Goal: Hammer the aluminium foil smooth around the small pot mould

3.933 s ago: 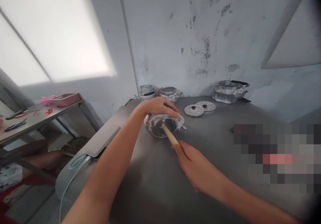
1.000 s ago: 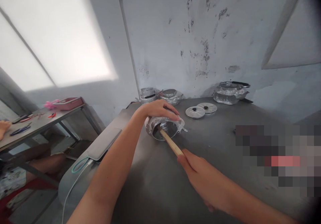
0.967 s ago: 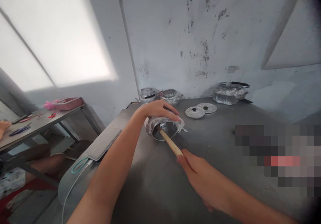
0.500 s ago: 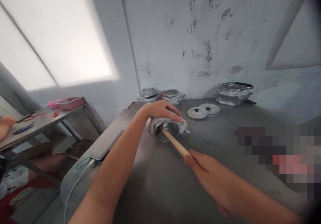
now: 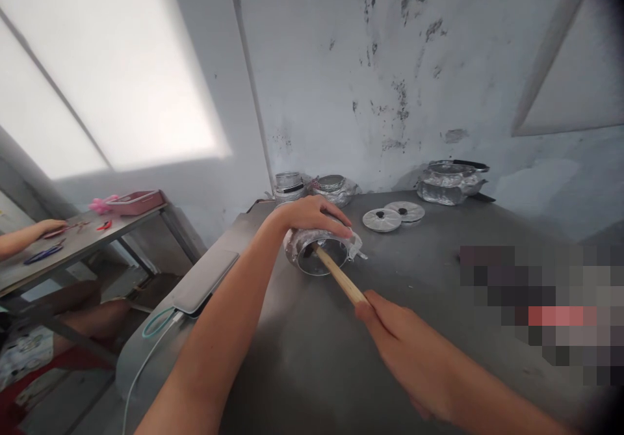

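Observation:
A silvery metal kettle [image 5: 291, 245] lies on its side on the grey table, its round mouth facing me and its body partly wrapped in clear plastic. My left hand [image 5: 312, 216] is laid over the top of it, fingers curved down around its right side and holding it. In my right hand [image 5: 390, 321], closed, is the pale wooden handle of a hammer [image 5: 338, 277]. The hammer's far end reaches through the mouth into the kettle, where its dark head is mostly hidden.
Two round lids [image 5: 381, 220] with black knobs lie behind to the right. Several plastic-wrapped kettles [image 5: 441, 191] stand against the wall. On the left rests a grey device [image 5: 207, 282] with a cable. Beyond it, a person's hand [image 5: 51, 227] is over another table holding a pink basket [image 5: 139, 202].
The hammer head has shifted slightly inside the kettle, with less of it showing now. My left hand stays put. At the other table, the person's hand has reached further in.

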Demonstrator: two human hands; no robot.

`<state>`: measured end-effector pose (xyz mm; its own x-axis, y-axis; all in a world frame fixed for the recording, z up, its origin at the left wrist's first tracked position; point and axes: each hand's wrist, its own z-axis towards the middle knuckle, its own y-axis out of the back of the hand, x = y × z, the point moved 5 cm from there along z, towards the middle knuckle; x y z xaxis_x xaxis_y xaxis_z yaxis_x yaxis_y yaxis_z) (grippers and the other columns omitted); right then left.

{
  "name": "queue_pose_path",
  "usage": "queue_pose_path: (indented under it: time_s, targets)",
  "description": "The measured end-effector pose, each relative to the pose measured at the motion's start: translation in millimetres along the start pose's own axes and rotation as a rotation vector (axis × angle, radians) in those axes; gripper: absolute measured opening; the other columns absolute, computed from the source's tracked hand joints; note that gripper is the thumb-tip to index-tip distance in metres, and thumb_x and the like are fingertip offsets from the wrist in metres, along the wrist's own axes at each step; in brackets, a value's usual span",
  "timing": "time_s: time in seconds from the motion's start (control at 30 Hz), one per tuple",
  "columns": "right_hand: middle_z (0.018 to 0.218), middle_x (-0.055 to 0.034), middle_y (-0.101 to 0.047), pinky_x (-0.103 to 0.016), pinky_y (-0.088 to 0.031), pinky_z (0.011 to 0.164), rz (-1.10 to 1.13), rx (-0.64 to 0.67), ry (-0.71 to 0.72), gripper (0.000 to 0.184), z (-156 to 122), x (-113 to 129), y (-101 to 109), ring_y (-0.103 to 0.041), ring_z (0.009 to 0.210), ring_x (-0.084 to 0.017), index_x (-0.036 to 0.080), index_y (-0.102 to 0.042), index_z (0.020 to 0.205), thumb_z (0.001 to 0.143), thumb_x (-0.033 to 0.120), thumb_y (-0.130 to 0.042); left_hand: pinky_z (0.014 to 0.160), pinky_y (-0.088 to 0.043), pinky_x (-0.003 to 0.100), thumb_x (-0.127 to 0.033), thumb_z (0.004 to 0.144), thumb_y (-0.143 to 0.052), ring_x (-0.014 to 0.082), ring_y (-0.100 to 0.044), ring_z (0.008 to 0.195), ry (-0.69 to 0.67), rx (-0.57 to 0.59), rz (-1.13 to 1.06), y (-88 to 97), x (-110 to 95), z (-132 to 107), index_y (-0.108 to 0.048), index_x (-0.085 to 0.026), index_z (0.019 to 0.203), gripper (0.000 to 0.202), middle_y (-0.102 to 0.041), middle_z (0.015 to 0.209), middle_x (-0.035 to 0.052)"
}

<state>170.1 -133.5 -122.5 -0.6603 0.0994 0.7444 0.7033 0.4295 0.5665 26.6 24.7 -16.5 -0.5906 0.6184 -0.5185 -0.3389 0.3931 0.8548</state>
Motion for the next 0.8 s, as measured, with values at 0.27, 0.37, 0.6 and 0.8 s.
queue_pose_path:
  time_s: [0.27,0.37,0.6,0.8]
  targets:
    - [0.073,-0.0016,-0.055,-0.023,-0.038,0.028,-0.082,0.035,0.034,0.04,-1,2,-7,-0.05,0.037,-0.012,0.021,-0.048,0.095,0.102,0.043,-0.016,0.097,-0.046,0.034,-0.057,0.08,-0.071,0.0263,-0.061,0.115,-0.019,0.0,-0.009,0.2,-1,-1,-0.075,-0.032,0.111,0.04,-0.069,0.121,-0.0016]
    - [0.071,0.0,-0.052,-0.021,-0.036,0.027,-0.068,0.018,0.046,0.042,-1,2,-4,-0.046,0.037,-0.009,0.021,-0.048,0.092,0.102,0.046,-0.015,0.097,-0.046,0.034,-0.058,0.08,-0.071,0.0266,-0.06,0.116,-0.014,0.005,0.002,-0.1,-1,0,-0.075,-0.032,0.111,0.04,-0.069,0.122,-0.0017]
    - [0.066,0.0022,-0.051,-0.02,-0.034,0.027,-0.052,-0.005,0.06,0.041,1,2,-7,-0.042,0.032,-0.008,0.022,-0.046,0.093,0.102,0.046,-0.014,0.096,-0.046,0.033,-0.057,0.081,-0.071,0.0253,-0.062,0.113,-0.017,-0.002,0.005,0.0,-2,0,-0.075,-0.032,0.11,0.039,-0.07,0.12,-0.0021]
    - [0.064,0.0037,-0.049,-0.023,-0.037,0.028,-0.016,0.062,0.042,0.043,3,-4,-12,-0.042,0.031,-0.009,0.022,-0.047,0.097,0.102,0.049,-0.015,0.097,-0.046,0.033,-0.055,0.081,-0.072,0.0256,-0.061,0.114,-0.011,0.001,-0.006,-0.1,-4,-1,-0.075,-0.031,0.11,0.038,-0.069,0.121,-0.0025]
